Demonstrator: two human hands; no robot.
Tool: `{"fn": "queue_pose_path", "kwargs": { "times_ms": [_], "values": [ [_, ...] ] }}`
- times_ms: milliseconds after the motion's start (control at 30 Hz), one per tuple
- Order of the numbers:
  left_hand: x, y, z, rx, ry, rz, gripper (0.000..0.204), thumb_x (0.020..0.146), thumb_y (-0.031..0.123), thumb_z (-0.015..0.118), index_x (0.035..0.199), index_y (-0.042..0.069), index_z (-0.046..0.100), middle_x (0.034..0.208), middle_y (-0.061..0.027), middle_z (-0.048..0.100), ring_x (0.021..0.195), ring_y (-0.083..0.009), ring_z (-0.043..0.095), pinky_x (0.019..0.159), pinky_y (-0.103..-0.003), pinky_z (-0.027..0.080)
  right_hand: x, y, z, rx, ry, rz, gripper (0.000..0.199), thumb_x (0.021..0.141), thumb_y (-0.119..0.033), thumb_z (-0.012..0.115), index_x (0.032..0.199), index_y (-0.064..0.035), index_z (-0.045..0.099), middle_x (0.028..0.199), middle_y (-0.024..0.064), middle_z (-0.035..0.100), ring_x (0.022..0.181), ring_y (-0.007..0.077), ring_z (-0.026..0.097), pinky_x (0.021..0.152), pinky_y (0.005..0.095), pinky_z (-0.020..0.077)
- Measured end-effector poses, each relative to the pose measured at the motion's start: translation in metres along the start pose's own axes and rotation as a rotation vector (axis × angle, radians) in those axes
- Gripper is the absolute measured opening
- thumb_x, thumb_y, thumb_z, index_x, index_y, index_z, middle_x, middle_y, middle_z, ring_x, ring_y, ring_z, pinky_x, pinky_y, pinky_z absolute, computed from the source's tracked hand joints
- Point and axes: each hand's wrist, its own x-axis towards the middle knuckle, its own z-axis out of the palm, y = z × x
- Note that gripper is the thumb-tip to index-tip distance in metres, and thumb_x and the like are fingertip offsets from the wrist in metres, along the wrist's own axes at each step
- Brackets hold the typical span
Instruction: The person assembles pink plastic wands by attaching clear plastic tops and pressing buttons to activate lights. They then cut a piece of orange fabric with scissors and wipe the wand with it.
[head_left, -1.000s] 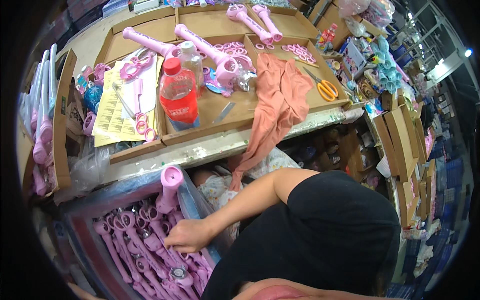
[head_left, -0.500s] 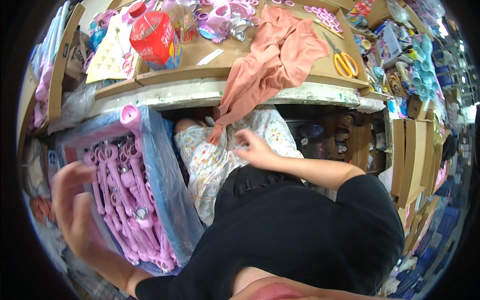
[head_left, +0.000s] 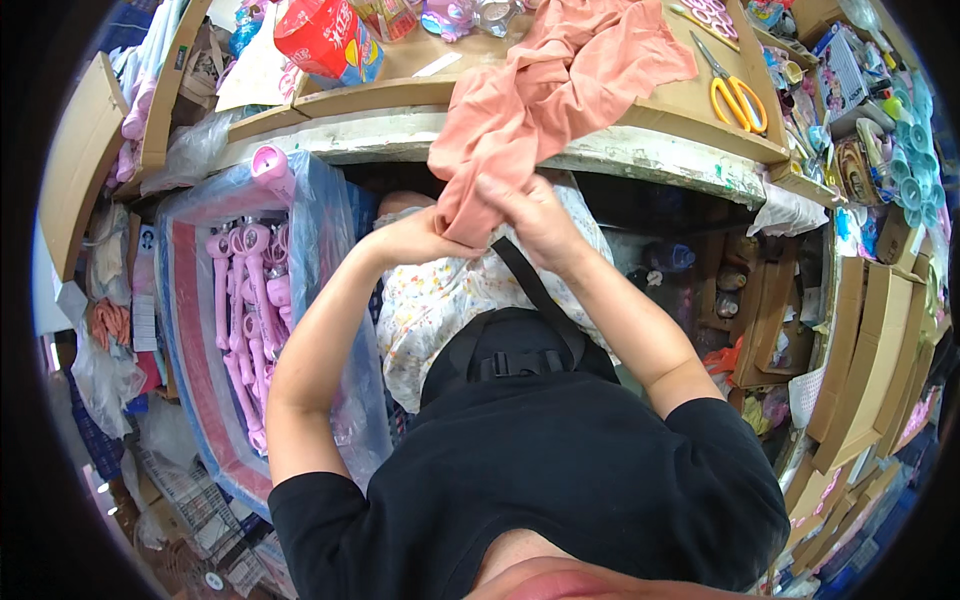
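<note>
A salmon-coloured cloth [head_left: 560, 95] drapes off the front of the workbench and hangs down over my lap. Around its lower end my left hand [head_left: 420, 240] is closed, the fingers partly covered by fabric. My right hand [head_left: 540, 222] grips the same end from the other side, thumb on top. To the left stands a box [head_left: 335, 230] lined with blue plastic, holding several pink plastic toy-like pieces [head_left: 250, 300] with long handles. One such pink piece [head_left: 272, 172] sits at its far rim.
On the bench's cardboard-edged top [head_left: 420, 92] are orange-handled scissors [head_left: 738, 100], a red carton [head_left: 325, 40] and a white strip [head_left: 437, 65]. Cardboard boxes [head_left: 870, 350] crowd the right side. Under the bench, right of my legs, is a shelf with bottles [head_left: 730, 280].
My left hand has come from over the pink pieces to the cloth. My right hand has moved up and right, and both now grasp the cloth's lower end. The view has shifted.
</note>
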Motion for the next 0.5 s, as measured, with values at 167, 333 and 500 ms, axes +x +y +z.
{"fn": "queue_pose_path", "kwargs": {
  "times_ms": [167,333,500],
  "values": [
    [-0.082,0.02,0.021,-0.312,0.034,-0.176,0.031,0.084,0.026,0.075,0.097,0.001,0.062,0.069,-0.0041,0.062,0.05,-0.0112,0.059,0.045,-0.025,0.049,-0.014,-0.005,-0.017,0.11,0.11,0.068,0.04,0.094,-0.035,0.063,0.122,-0.0074,0.055,0.116,0.002,0.061,0.104,0.011,0.058,0.089,0.0305,0.0465],
    [-0.137,0.02,0.049,-0.071,0.07,-0.449,0.03,0.086,0.028,0.074,0.094,0.001,0.063,0.065,-0.0013,0.06,0.052,-0.0078,0.055,0.049,-0.024,0.045,-0.006,0.005,-0.011,0.411,0.113,0.164,0.05,0.094,-0.031,0.062,0.135,-0.0071,0.045,0.13,0.0052,0.055,0.117,0.0183,0.053,0.099,0.0352,0.0431],
    [-0.126,-0.002,0.043,0.146,0.429,-0.151,0.026,0.082,-0.004,0.057,0.104,0.005,0.065,0.086,-0.0043,0.065,0.061,-0.0081,0.058,0.053,-0.025,0.047,-0.004,-0.007,0.002,0.133,-0.003,0.133,0.045,0.096,-0.032,0.06,0.126,0.0002,0.053,0.118,0.0055,0.06,0.112,0.0151,0.056,0.099,0.0326,0.0435]
  ]
}}
